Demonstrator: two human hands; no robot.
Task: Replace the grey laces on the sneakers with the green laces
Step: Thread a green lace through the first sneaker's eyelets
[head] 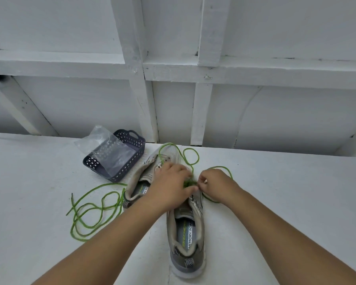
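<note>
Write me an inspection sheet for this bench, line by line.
Surface: white table, painted, bare at right.
Job's things: near sneaker and far sneaker; threaded green lace loops past the toes; loose green lace coiled at left. Grey laces: nothing seen.
Clutter: dark basket holding a clear plastic bag.
Hands: left hand and right hand both pinch green lace over the near sneaker.
Cables: nothing seen.
Surroundings: white framed wall.

basket (pixel 119 161) left of two sneakers (pixel 186 233), loose lace (pixel 90 212) before basket
</note>
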